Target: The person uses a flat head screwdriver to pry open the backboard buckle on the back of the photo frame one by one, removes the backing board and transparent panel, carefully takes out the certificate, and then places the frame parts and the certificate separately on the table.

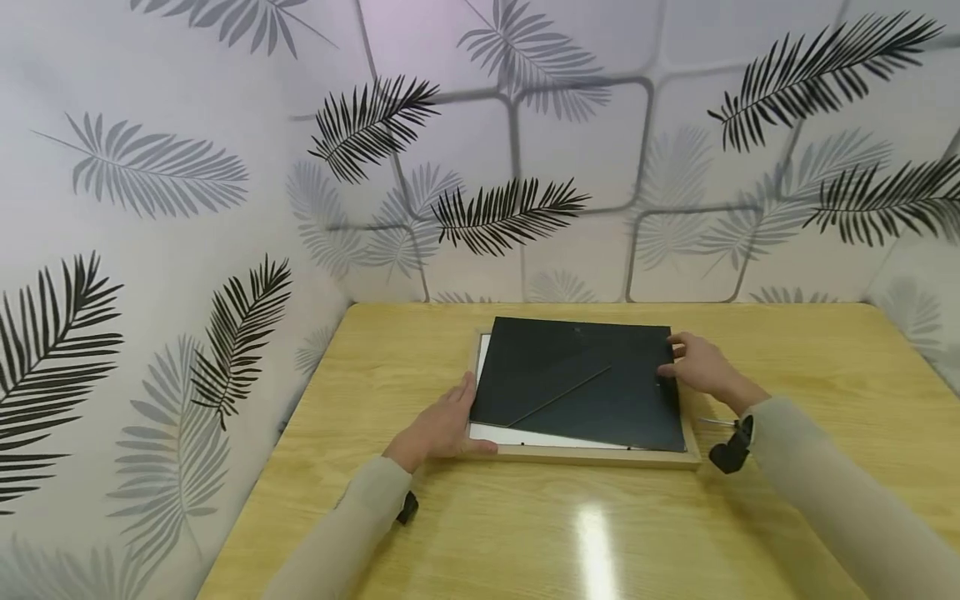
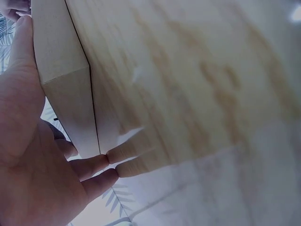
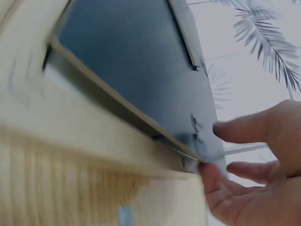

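Note:
A light wooden picture frame (image 1: 592, 454) lies on the table with its back upward. Skewed over it is a black backing board (image 1: 577, 375) with a thin strut, and white shows along the frame's left and front edges. My left hand (image 1: 444, 423) rests against the frame's front left corner, thumb along the front side and fingers along the left side. In the left wrist view, fingertips (image 2: 110, 175) touch the tabletop. At the board's right edge, my right hand (image 1: 703, 364) pinches it near the far corner. The right wrist view shows that edge raised above the frame (image 3: 108, 141).
The wooden table (image 1: 510, 525) stands against walls covered with leaf-patterned material (image 1: 525, 150). A thin metallic piece (image 1: 716, 422) shows by the right wrist, next to a dark wrist device (image 1: 731, 450).

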Tool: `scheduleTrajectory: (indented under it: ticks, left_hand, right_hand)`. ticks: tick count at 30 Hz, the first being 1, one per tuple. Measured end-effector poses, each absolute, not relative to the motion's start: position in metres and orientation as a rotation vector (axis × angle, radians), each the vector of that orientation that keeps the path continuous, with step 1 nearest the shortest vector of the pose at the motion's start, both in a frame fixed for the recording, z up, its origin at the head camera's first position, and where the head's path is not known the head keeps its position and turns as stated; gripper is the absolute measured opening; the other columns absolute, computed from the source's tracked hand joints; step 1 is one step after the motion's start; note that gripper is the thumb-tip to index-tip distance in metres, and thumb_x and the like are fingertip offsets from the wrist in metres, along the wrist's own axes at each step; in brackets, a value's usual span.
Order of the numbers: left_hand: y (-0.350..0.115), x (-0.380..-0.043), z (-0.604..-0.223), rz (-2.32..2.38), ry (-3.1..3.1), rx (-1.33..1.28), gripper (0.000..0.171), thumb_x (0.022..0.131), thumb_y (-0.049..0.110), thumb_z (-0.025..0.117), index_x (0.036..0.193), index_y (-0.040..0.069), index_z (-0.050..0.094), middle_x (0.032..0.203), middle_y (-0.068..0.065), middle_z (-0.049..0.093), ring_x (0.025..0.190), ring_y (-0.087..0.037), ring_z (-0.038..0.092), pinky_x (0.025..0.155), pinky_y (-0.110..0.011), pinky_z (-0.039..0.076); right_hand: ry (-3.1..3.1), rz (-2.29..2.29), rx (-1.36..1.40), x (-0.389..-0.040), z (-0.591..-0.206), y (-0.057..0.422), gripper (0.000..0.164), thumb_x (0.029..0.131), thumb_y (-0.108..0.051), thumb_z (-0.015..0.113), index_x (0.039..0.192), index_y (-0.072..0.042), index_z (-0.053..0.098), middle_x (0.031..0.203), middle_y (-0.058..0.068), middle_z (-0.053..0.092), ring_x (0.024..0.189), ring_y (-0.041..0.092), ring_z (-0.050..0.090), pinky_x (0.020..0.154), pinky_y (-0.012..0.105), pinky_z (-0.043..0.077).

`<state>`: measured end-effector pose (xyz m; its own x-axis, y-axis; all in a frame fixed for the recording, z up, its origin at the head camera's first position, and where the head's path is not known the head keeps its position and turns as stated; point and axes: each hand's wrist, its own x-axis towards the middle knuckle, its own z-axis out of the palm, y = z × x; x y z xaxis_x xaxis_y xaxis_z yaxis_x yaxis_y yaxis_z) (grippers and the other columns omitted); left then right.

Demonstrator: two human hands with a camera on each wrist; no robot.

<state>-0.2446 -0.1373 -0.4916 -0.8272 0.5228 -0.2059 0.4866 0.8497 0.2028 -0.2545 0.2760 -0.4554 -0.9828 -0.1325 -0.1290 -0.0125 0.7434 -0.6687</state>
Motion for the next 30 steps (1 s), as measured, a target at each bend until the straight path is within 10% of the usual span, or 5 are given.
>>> scheduleTrajectory:
  ticks: [5,11,18,23,30]
  left_hand:
    - [-0.130,-0.246,-0.487,0.216,2.758,0.788,0.125,0.072,0.074,0.060,0.151,0.000,-0.003,0.157,-0.014,-0.002,0.142,-0.028,0.013,0.110,-0.037,0.023]
    - [-0.126,-0.248,-0.489,0.220,2.758,0.794,0.125,0.071,0.074,0.060,0.151,0.001,-0.004,0.157,-0.014,-0.003,0.142,-0.028,0.013,0.110,-0.037,0.024]
    - [-0.121,-0.251,-0.492,0.210,2.753,0.821,0.125,0.072,0.075,0.059,0.151,0.001,-0.005,0.157,-0.013,-0.004,0.142,-0.028,0.013,0.110,-0.038,0.024]
    - [-0.120,-0.252,-0.493,0.201,2.755,0.811,0.125,0.072,0.074,0.059,0.150,0.002,-0.006,0.157,-0.012,-0.004,0.142,-0.027,0.013,0.110,-0.037,0.024]
    - [-0.122,-0.254,-0.495,0.191,2.759,0.802,0.126,0.071,0.075,0.059,0.150,0.001,-0.005,0.157,-0.013,-0.004,0.143,-0.027,0.011,0.110,-0.036,0.023]
  right_hand:
    - [2.582,-1.457,-0.046,-0.249,-0.453,0.288,0.067,0.094,-0.009,0.056,0.143,0.015,0.019,0.139,0.039,0.029,0.125,0.050,0.035,0.096,0.054,0.038]
    - [2.331,-1.726,-0.131,-0.244,-0.451,0.294,0.079,0.095,-0.006,0.056,0.152,-0.003,0.002,0.147,0.033,0.017,0.101,0.015,0.060,0.082,0.032,0.050]
    - [2.190,-1.802,-0.258,-0.229,-0.451,0.301,0.091,0.095,-0.010,0.057,0.149,-0.010,-0.017,0.153,0.028,-0.008,0.130,0.038,0.035,0.082,0.025,0.049]
    - [2.035,-2.073,-0.207,-0.222,-0.455,0.292,0.085,0.096,-0.007,0.055,0.151,-0.005,-0.010,0.149,0.026,0.017,0.106,0.013,0.059,0.078,0.025,0.052]
    - [1.732,-2.331,-0.215,-0.218,-0.452,0.291,0.084,0.097,0.001,0.049,0.149,-0.006,-0.016,0.115,-0.015,0.056,0.093,0.011,0.065,0.072,0.028,0.054]
